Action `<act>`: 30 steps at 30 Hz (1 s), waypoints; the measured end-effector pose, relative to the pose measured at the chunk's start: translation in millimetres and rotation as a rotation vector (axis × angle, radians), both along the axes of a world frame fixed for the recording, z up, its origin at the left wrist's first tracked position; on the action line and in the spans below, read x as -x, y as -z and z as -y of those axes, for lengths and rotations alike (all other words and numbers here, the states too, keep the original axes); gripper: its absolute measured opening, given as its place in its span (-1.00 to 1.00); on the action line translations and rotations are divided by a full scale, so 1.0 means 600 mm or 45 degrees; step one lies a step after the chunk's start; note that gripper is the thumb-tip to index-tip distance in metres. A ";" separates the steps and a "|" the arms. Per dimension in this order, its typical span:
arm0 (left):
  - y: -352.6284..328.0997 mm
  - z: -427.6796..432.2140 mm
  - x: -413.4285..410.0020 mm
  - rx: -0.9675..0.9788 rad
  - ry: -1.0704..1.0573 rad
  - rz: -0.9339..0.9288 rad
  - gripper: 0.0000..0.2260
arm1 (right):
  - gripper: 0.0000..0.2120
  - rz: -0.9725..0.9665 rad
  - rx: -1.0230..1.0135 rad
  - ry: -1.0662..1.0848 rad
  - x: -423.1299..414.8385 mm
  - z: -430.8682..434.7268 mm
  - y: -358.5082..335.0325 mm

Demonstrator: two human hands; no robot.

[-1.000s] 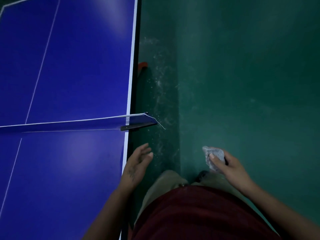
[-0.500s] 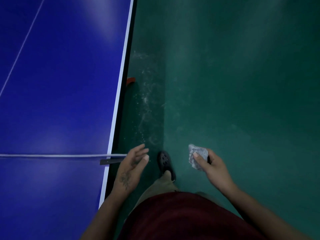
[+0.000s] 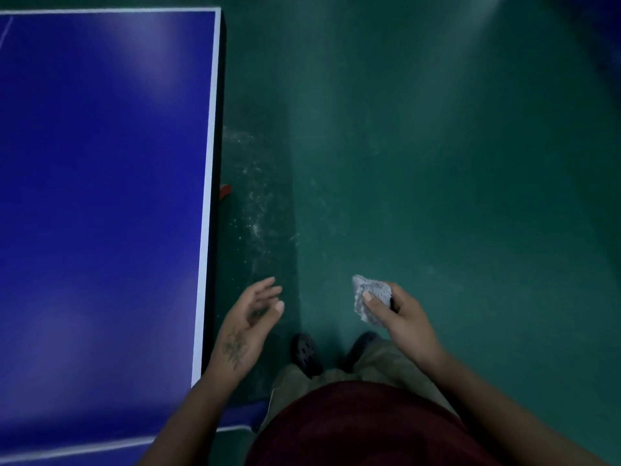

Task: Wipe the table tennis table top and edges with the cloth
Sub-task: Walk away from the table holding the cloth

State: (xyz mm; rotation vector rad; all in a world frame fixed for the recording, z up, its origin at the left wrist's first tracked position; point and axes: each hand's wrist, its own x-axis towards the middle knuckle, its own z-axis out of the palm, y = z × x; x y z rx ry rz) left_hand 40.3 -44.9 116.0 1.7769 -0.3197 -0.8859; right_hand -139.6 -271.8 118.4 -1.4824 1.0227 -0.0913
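The blue table tennis table [image 3: 100, 196] fills the left of the view, its white side line [image 3: 208, 196] and dark edge running down beside me, its far end line at the top. My right hand [image 3: 400, 317] grips a crumpled grey cloth [image 3: 369, 299] over the green floor, well to the right of the table. My left hand [image 3: 250, 319] hangs with relaxed fingers just right of the table's edge, holding nothing and not touching the table.
The net [image 3: 100, 445] crosses the bottom left, partly behind my left arm. A small orange part [image 3: 225, 191] sticks out under the table's edge. Pale scuff marks [image 3: 255, 210] dot the green floor beside the table. My shoes [image 3: 305, 354] stand below my hands.
I have walked forward along the table's side: the net has slid from mid-view to the bottom, and the table's far end has come into view. Both hands keep their poses.
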 end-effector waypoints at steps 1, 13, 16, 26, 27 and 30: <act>-0.001 0.005 -0.010 -0.006 -0.008 0.004 -0.55 | -0.85 -0.001 -0.008 -0.010 -0.012 0.012 -0.001; 0.010 0.210 -0.146 -0.050 -0.201 -0.030 -0.55 | -0.82 0.057 -0.062 -0.123 -0.185 0.247 0.014; 0.004 0.284 -0.188 -0.057 -0.220 -0.019 -0.55 | -0.79 0.071 -0.057 -0.136 -0.239 0.332 0.018; -0.028 0.465 -0.348 -0.057 -0.307 0.019 -0.48 | -0.77 0.080 -0.046 -0.296 -0.416 0.523 0.016; -0.026 0.478 -0.363 -0.069 -0.303 0.018 -0.49 | -0.77 0.091 -0.056 -0.289 -0.433 0.534 0.017; -0.013 0.513 -0.417 -0.085 -0.294 -0.003 -0.50 | -0.75 0.096 -0.076 -0.286 -0.490 0.562 0.025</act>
